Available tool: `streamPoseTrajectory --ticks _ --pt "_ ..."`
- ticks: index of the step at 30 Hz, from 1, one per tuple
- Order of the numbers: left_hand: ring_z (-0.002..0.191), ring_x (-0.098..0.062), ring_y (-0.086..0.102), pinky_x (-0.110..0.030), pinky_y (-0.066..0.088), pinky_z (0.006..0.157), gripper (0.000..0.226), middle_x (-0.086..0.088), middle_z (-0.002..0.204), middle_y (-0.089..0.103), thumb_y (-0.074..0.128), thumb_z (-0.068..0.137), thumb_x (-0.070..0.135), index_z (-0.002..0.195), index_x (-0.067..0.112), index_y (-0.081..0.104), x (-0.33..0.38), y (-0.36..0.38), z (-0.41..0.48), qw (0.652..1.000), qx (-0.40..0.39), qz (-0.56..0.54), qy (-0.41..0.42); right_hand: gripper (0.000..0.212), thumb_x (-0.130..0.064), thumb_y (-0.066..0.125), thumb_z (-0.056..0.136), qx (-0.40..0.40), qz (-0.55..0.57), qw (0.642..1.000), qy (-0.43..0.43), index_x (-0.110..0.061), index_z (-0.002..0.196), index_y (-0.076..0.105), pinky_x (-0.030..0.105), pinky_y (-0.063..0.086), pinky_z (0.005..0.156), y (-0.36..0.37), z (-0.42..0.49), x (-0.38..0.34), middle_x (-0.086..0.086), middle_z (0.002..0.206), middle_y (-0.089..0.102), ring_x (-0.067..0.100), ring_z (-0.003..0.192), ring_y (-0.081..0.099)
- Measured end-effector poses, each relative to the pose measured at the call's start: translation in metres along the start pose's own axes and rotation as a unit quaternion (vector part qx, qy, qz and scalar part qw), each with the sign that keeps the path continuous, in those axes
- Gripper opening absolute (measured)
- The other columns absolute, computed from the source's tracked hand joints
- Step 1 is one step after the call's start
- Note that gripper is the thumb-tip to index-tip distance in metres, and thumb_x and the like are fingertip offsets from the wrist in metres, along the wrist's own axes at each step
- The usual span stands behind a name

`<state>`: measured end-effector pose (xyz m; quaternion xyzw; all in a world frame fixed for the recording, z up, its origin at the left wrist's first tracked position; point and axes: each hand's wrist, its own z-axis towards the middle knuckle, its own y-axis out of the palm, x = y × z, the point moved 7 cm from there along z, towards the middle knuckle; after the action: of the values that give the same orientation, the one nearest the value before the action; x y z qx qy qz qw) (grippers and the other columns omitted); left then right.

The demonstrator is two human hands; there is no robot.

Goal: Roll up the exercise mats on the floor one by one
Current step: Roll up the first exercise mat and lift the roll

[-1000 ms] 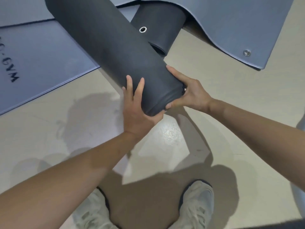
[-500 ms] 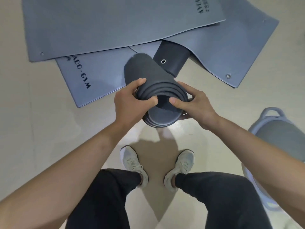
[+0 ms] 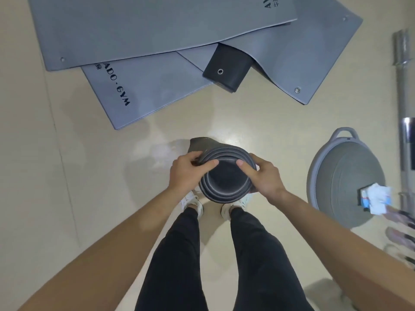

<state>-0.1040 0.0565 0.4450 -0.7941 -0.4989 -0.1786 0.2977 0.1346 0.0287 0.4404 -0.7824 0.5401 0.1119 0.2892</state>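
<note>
Head view: rolled mat [image 3: 226, 176] held on end above the shoes [image 3: 193, 204], probably to square up its coils. The left hand [image 3: 186, 173] and right hand [image 3: 265, 178] each grip its top rim, fingers curled over the edge. Beyond it: at least three flat mats [image 3: 157, 25] and one second roll [image 3: 226, 68]. Right of it: one balance dome [image 3: 341, 176].

Two hands up: left hand [image 3: 186, 173], right hand [image 3: 262, 178]. Two rolled mats, the held roll [image 3: 226, 187] and the floor roll [image 3: 229, 68]. Flat mats, three that I can tell apart: top mat [image 3: 146, 25], printed mat [image 3: 152, 86], right mat [image 3: 314, 59]. Four eyelets [image 3: 297, 90] showing across the lot. Two shoes: left shoe [image 3: 190, 202], right shoe [image 3: 243, 202]. One dome [image 3: 345, 176], one white packet [image 3: 375, 198], one bar [image 3: 402, 63].
</note>
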Motion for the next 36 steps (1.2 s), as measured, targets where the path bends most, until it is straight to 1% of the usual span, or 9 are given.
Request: streamPoseTrajectory --ticks 4,7,12,18,24,26,28,32,36 --pt "0.116 -0.015 0.064 -0.043 0.054 0.102 0.073 0.012 0.126 0.067 0.066 0.077 0.075 0.140 0.041 0.052 -0.006 0.032 -0.016 0.997 -0.066 0.033 -0.013 0.051 -0.059 0.070 0.090 0.019 0.054 0.998 0.039 -0.032 0.132 0.068 0.043 0.066 0.065 -0.007 -0.014 0.012 -0.002 0.108 0.075 0.023 0.089 0.076" --pt "0.123 -0.021 0.062 -0.045 0.052 0.105 0.080 0.005 0.140 0.062 0.071 0.085 0.059 0.154 0.037 0.037 -0.002 0.048 -0.023 0.990 -0.111 0.084 -0.007 0.045 -0.057 0.071 0.090 0.011 0.103 0.992 0.067 -0.031 0.127 0.068 0.048 0.066 0.066 -0.015 -0.020 0.025 -0.001 0.111 0.075 0.027 0.097 0.074" --pt "0.103 -0.023 0.067 -0.031 0.049 0.084 0.063 0.005 0.112 0.067 0.070 0.091 0.031 0.149 0.024 0.047 0.025 0.051 -0.028 0.991 -0.059 0.122 -0.011 0.051 -0.060 0.067 0.091 -0.008 0.135 0.988 0.080 -0.033 0.134 0.060 0.047 0.066 0.065 -0.020 -0.024 0.029 0.002 0.124 0.068 0.029 0.106 0.069" --pt "0.079 -0.026 0.069 -0.048 0.062 0.077 0.056 0.002 0.091 0.072 0.066 0.076 0.035 0.132 0.030 0.063 0.075 0.047 -0.043 0.990 -0.022 0.136 -0.034 0.049 -0.029 0.072 0.097 -0.027 0.227 0.972 0.056 -0.040 0.141 0.055 0.053 0.063 0.083 -0.052 -0.054 0.021 0.010 0.120 0.071 0.032 0.111 0.070" --pt "0.066 -0.025 0.070 -0.045 0.061 0.067 0.036 0.000 0.076 0.072 0.071 0.083 0.018 0.116 0.030 0.069 0.194 0.064 -0.084 0.990 -0.033 0.137 0.008 0.040 -0.032 0.066 0.100 -0.037 0.254 0.966 -0.008 -0.054 0.132 0.059 0.049 0.061 0.093 -0.155 -0.100 -0.024 -0.004 0.122 0.072 0.024 0.115 0.070" --pt "0.069 -0.022 0.071 -0.039 0.059 0.068 0.034 0.002 0.077 0.073 0.072 0.083 0.020 0.116 0.029 0.070 0.235 0.075 -0.096 0.988 -0.032 0.151 0.029 0.039 -0.032 0.066 0.099 -0.024 0.245 0.969 -0.026 -0.058 0.127 0.059 0.045 0.060 0.093 -0.195 -0.110 -0.041 -0.008 0.118 0.074 0.021 0.113 0.070" --pt "0.069 -0.020 0.070 -0.035 0.058 0.068 0.036 0.002 0.079 0.074 0.072 0.084 0.021 0.119 0.027 0.070 0.271 0.086 -0.106 0.988 -0.031 0.142 0.041 0.041 -0.024 0.064 0.101 -0.016 0.259 0.965 -0.032 -0.058 0.123 0.059 0.036 0.063 0.081 -0.232 -0.117 -0.058 -0.001 0.116 0.073 0.021 0.109 0.071" --pt "0.079 -0.023 0.074 -0.050 0.063 0.081 0.037 0.000 0.091 0.076 0.073 0.086 0.018 0.119 0.032 0.065 0.333 0.109 -0.113 0.993 -0.044 0.094 0.054 0.047 -0.010 0.061 0.101 0.017 0.294 0.955 -0.038 -0.047 0.130 0.061 0.028 0.059 0.066 -0.304 -0.121 -0.085 0.006 0.100 0.070 0.015 0.081 0.072" --pt "0.091 -0.018 0.075 -0.050 0.061 0.089 0.034 0.006 0.097 0.077 0.077 0.086 0.022 0.114 0.038 0.065 0.401 0.134 -0.090 0.990 -0.076 0.084 0.083 0.049 -0.008 0.060 0.099 0.053 0.298 0.952 -0.051 -0.043 0.133 0.063 0.027 0.054 0.060 -0.370 -0.102 -0.114 0.004 0.088 0.065 0.009 0.065 0.063"
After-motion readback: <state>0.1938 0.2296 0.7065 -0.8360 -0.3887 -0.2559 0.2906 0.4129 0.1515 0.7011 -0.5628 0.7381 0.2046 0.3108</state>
